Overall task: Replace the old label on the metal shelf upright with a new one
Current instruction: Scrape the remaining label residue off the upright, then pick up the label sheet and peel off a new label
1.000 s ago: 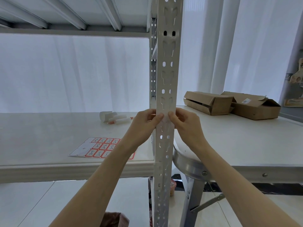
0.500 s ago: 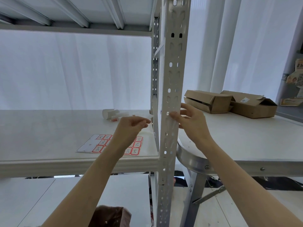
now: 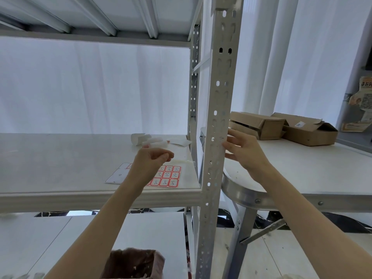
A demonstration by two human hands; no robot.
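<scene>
Basically down to the sticker sheet (image 3: 167,176), lying flat on the shelf (image 3: 60,158) just below and left of the vertical upright (image 3: 216,137); left hand (image 3: 153,161) nearer, loosely curled, can't tell if pinching anything; right hand (image 3: 244,152) open-fingered against upright's edge

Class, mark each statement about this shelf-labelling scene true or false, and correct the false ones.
1. The right hand touches the metal upright. True.
2. The sticker sheet hangs on the curtain. False: it lies flat on the shelf board.
3. Two cardboard boxes sit on the table to the right. True.
4. The left hand grips the upright. False: it is apart from it, fingers curled, above the sticker sheet.
</scene>
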